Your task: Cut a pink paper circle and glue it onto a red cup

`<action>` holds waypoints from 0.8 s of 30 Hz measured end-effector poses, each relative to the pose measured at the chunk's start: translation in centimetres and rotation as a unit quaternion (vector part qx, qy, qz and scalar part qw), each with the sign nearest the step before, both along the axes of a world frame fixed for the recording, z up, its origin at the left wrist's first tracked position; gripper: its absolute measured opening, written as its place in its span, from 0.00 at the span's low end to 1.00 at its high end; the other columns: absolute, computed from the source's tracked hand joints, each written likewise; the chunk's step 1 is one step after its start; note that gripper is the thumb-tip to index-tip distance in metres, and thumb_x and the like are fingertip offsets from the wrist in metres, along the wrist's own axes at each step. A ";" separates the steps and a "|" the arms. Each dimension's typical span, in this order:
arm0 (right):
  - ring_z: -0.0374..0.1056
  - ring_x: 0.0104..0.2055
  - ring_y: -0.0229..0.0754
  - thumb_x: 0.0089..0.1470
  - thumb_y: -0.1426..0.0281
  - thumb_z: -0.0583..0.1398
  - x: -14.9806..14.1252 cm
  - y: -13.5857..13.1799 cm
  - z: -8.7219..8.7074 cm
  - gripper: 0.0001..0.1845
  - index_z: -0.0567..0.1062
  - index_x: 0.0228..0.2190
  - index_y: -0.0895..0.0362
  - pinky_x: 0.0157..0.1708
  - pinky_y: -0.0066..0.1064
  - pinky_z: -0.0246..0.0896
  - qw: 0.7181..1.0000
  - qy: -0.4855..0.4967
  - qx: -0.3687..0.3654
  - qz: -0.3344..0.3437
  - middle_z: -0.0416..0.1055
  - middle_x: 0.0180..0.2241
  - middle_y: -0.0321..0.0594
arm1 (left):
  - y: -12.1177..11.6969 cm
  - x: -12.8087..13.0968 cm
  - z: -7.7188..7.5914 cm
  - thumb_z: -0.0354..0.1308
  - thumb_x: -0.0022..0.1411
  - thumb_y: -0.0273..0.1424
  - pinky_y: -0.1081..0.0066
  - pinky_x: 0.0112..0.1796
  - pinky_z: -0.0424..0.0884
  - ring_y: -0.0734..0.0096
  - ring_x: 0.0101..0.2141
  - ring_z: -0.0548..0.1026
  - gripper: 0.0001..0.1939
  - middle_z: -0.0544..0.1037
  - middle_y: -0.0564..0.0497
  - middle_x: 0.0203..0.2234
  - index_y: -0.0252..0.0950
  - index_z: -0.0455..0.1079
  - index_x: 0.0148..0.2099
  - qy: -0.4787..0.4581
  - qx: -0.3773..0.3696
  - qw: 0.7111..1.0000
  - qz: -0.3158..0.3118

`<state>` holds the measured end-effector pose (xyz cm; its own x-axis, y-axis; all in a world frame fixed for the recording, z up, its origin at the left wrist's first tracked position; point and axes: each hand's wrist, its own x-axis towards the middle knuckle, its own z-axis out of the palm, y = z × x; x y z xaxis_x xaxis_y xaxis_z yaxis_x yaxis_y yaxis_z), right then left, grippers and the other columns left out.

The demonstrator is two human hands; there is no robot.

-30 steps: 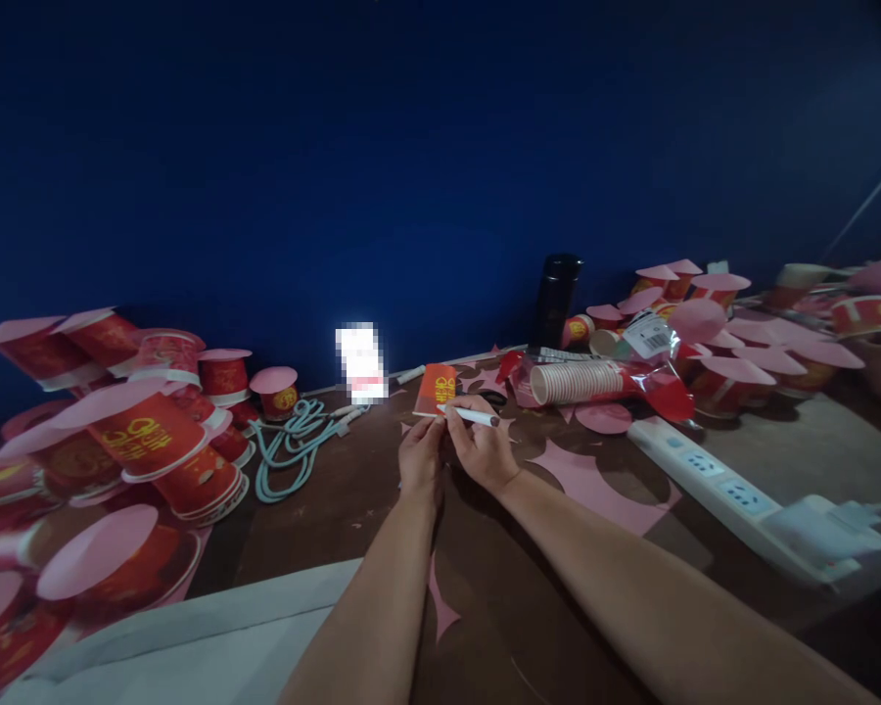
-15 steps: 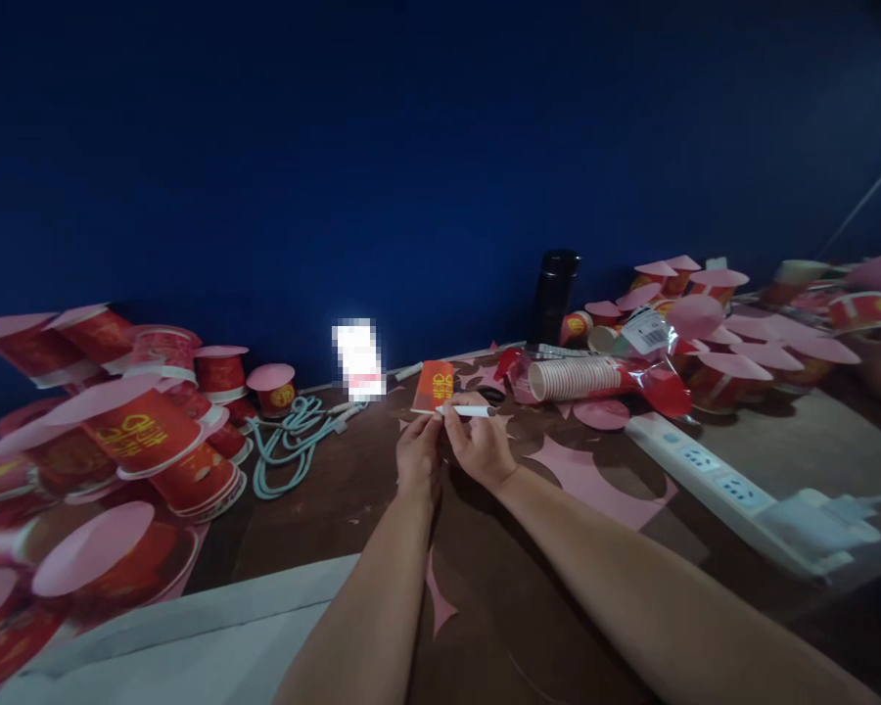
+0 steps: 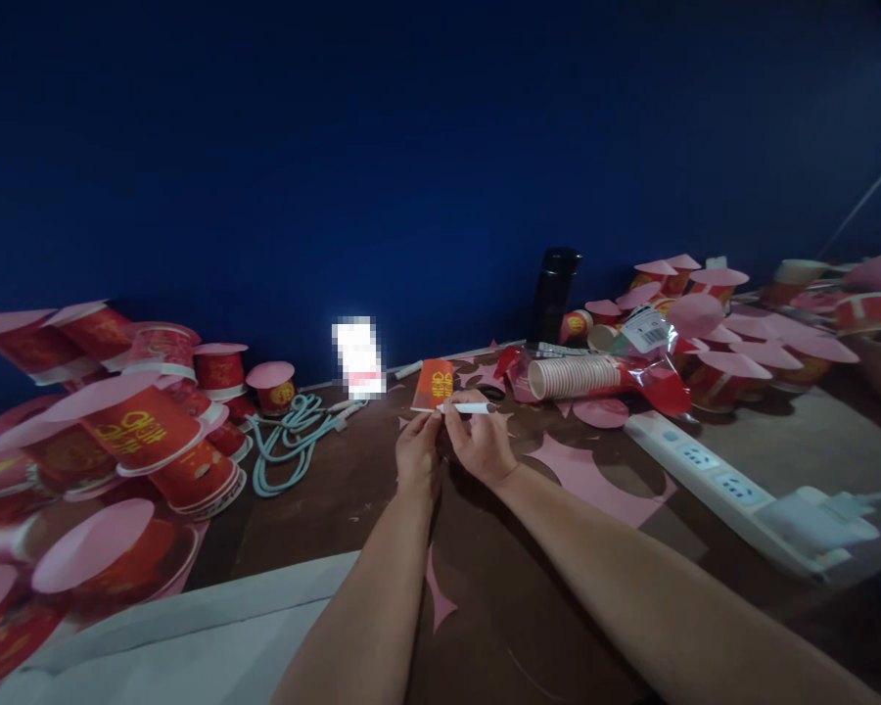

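Observation:
A red paper cup (image 3: 436,376) with yellow lettering stands out past my fingertips, over the brown table. My left hand (image 3: 417,458) is closed at the cup's near edge, its fingertips pinching there. In my right hand (image 3: 481,443) is a slim white pen (image 3: 473,408), lying almost level, its left end close to the cup's near edge and its darker end pointing right. Both hands are close together, nearly touching. The pen's tip is too small to make out, and my fingers hide part of the cup's near edge.
Red cups with pink paper discs crowd the left (image 3: 147,431) and right (image 3: 734,367). Around me are a blue-green cable (image 3: 286,455), a glowing blurred screen (image 3: 359,354), a black bottle (image 3: 554,294), stacked cups in plastic (image 3: 577,378), a power strip (image 3: 705,480) and pink paper scraps (image 3: 579,480).
Hardly anything differs. My hands, the cup and the pen stay in nearly the same place, and the whole view has shifted very slightly.

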<state>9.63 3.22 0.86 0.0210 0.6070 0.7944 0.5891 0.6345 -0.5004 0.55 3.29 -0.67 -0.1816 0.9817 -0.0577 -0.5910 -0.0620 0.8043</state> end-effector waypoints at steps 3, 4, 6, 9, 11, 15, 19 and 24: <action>0.70 0.39 0.42 0.58 0.67 0.53 0.0 -0.1 0.1 0.08 0.71 0.33 0.55 0.43 0.34 0.65 1.000 -0.001 -0.003 0.000 0.73 0.33 0.42 | 0.1 0.0 -0.1 0.67 0.41 0.35 0.76 0.27 0.64 0.74 0.25 0.72 0.12 0.74 0.53 0.21 0.33 0.74 0.29 0.004 0.000 1.000 0.002; 0.70 0.39 0.42 0.58 0.67 0.53 0.0 -0.1 0.1 0.08 0.71 0.33 0.55 0.43 0.34 0.65 1.000 -0.001 -0.003 0.000 0.73 0.33 0.42 | 0.1 0.0 -0.2 0.67 0.41 0.35 0.76 0.27 0.64 0.73 0.26 0.72 0.12 0.75 0.53 0.22 0.33 0.74 0.29 0.004 0.001 1.000 0.000; 0.70 0.39 0.42 0.58 0.67 0.53 0.0 -0.1 0.1 0.08 0.71 0.33 0.55 0.42 0.34 0.65 1.000 -0.003 -0.003 0.001 0.73 0.33 0.42 | 0.2 0.0 -0.3 0.67 0.41 0.35 0.76 0.27 0.64 0.73 0.26 0.73 0.12 0.75 0.53 0.22 0.34 0.75 0.29 0.003 0.000 1.000 -0.003; 0.69 0.40 0.42 0.58 0.68 0.53 0.0 -0.1 0.1 0.07 0.71 0.34 0.55 0.43 0.34 0.65 1.000 -0.009 -0.003 0.000 0.73 0.34 0.43 | 0.2 0.0 -0.3 0.67 0.41 0.34 0.76 0.27 0.64 0.75 0.25 0.72 0.12 0.74 0.53 0.22 0.33 0.75 0.29 0.001 -0.004 1.000 -0.001; 0.69 0.40 0.42 0.58 0.68 0.54 0.1 -0.1 0.1 0.07 0.71 0.34 0.55 0.43 0.34 0.65 1.000 -0.014 -0.001 -0.001 0.73 0.34 0.43 | 0.1 0.0 -0.2 0.67 0.41 0.34 0.76 0.27 0.64 0.76 0.24 0.71 0.12 0.74 0.53 0.21 0.33 0.75 0.29 0.000 -0.005 1.000 0.002; 0.70 0.40 0.43 0.58 0.69 0.54 0.1 0.0 0.1 0.07 0.71 0.35 0.56 0.43 0.36 0.65 1.000 -0.020 0.006 -0.007 0.73 0.34 0.43 | 0.0 0.0 0.1 0.67 0.41 0.33 0.76 0.27 0.63 0.76 0.24 0.71 0.11 0.74 0.53 0.20 0.32 0.75 0.28 0.004 -0.002 1.000 0.006; 0.70 0.39 0.43 0.58 0.68 0.53 0.2 0.1 0.0 0.07 0.70 0.35 0.55 0.42 0.36 0.65 1.000 -0.023 0.003 -0.006 0.73 0.34 0.44 | 0.0 0.0 0.0 0.67 0.41 0.33 0.76 0.28 0.64 0.76 0.24 0.71 0.10 0.73 0.54 0.20 0.33 0.75 0.28 0.008 -0.003 1.000 0.003; 0.69 0.41 0.44 0.59 0.68 0.53 0.2 0.1 0.1 0.07 0.70 0.36 0.55 0.43 0.37 0.64 1.000 -0.024 0.012 -0.016 0.73 0.35 0.44 | 0.1 0.0 -0.2 0.67 0.41 0.33 0.76 0.28 0.66 0.75 0.25 0.72 0.10 0.74 0.53 0.21 0.34 0.75 0.28 -0.003 0.001 1.000 -0.005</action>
